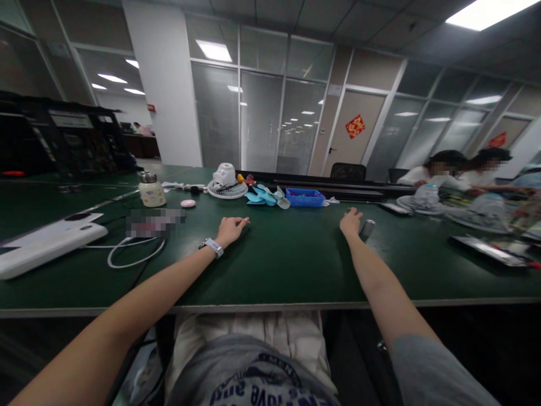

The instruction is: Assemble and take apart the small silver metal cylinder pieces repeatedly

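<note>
With left hand loosely curled, right hand likewise beside a metal cylinder, reaches over green bench. Cannot tell if gripping anything.

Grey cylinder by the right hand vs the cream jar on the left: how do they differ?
Size: the grey cylinder looks clearly smaller than the cream jar.
Look: the cylinder is grey; the jar is cream with small markings and a metallic top.
Place: the cylinder is beside the right hand; the jar stands apart from both hands.
Shared: both are on the green table.
</note>
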